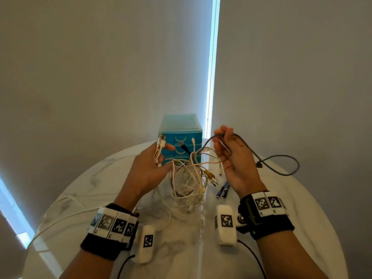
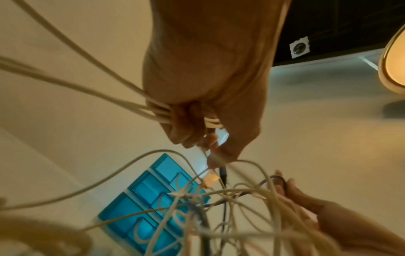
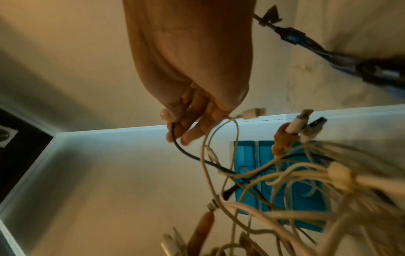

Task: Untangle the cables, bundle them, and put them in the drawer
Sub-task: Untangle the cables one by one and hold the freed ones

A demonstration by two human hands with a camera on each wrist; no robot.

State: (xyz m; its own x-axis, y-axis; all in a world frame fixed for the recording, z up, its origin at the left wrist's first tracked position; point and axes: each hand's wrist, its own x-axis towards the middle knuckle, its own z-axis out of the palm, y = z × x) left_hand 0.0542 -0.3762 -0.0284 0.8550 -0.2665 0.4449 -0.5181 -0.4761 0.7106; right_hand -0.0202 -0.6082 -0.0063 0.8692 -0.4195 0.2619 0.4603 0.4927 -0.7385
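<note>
Both hands raised over bench [image 1: 302,198]. Left hand [image 1: 150,170] grips white cables [image 1: 187,178]; right hand [image 1: 234,158] pinches grey cable [image 1: 281,157], palm up.

Teal-blue drawer unit [image 1: 180,137] at twelve o'clock on the white, grey-veined marble table [image 1: 302,208]. Cream-white cables [image 1: 187,184] in a tangle dead centre, a dark grey cable [image 1: 281,158] looping off toward two o'clock. Black wristbands [image 1: 267,218] carry black-and-white square-patterned tags. Pale grey wall [image 1: 100,67] behind.
</note>
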